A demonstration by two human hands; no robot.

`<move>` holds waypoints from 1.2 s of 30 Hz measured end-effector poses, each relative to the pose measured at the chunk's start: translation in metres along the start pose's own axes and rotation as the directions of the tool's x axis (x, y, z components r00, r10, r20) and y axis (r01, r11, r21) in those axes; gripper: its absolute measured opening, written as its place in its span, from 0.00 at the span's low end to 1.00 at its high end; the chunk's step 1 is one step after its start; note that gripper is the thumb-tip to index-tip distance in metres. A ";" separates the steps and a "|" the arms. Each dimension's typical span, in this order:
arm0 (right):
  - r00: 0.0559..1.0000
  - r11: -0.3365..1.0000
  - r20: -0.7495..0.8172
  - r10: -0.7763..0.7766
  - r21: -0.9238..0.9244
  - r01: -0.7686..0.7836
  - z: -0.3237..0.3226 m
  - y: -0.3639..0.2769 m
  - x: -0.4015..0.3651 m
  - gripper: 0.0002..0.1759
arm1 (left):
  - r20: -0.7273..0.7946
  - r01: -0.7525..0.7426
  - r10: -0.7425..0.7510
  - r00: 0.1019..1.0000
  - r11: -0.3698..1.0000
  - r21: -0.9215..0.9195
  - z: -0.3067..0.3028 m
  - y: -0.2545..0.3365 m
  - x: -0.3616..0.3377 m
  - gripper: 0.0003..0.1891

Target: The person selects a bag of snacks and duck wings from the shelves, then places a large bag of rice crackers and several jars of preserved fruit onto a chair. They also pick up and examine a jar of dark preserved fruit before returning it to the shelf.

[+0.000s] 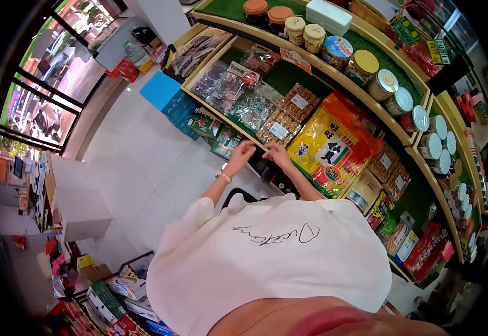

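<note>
My left hand (240, 157), with a bracelet at the wrist, is at the wooden front edge (230, 123) of a display shelf, its fingers curled together. Close beside it, my right hand (278, 156) is at the same edge with fingers bent inward. Whatever lies between the fingertips is too small to make out. Just beyond the hands are packs of brown nut-like snack bars (278, 127). To the right of my right hand lies a large yellow and orange snack bag (331, 143). Green boxes (226, 142) stand below the edge, near my left hand.
Bagged dried goods (210, 79) fill the shelf's left part. Lidded jars (363, 64) line the upper tier. A blue box (168, 96) stands on the tiled floor (149, 162). Cartons (107, 299) are stacked at lower left, near a white counter (80, 210).
</note>
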State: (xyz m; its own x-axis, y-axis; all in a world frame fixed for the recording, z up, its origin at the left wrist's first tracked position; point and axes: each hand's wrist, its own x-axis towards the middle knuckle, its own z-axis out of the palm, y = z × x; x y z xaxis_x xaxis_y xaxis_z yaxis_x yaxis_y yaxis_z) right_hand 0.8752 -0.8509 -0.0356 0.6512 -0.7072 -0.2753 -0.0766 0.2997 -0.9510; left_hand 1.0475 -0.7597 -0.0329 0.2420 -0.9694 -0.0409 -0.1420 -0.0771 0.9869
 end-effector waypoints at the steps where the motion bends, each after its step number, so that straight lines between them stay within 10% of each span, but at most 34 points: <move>1: 0.999 0.999 0.020 -0.030 -0.018 0.030 0.001 -0.010 0.016 0.17 | -0.021 -0.031 0.032 0.999 0.999 0.020 -0.011 0.019 0.021 0.15; 16: 0.918 0.971 -0.330 -0.219 0.015 0.237 0.018 -0.171 0.183 0.16 | -0.053 -0.503 0.681 0.730 0.588 0.633 -0.145 0.226 0.455 0.46; 36: 0.814 0.941 -0.525 -0.250 0.065 0.331 0.054 -0.244 0.225 0.15 | 0.027 -0.674 0.688 0.725 0.717 -0.179 -0.170 0.255 0.513 0.44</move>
State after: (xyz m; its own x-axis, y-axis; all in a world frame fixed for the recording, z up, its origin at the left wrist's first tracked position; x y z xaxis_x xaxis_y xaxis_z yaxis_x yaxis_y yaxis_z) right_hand 1.0807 -1.0487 0.1425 0.1527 -0.9864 -0.0606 0.1922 0.0898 -0.9772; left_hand 1.2986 -1.2373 0.2242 0.0522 -0.7621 0.6454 -0.0935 0.6397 0.7629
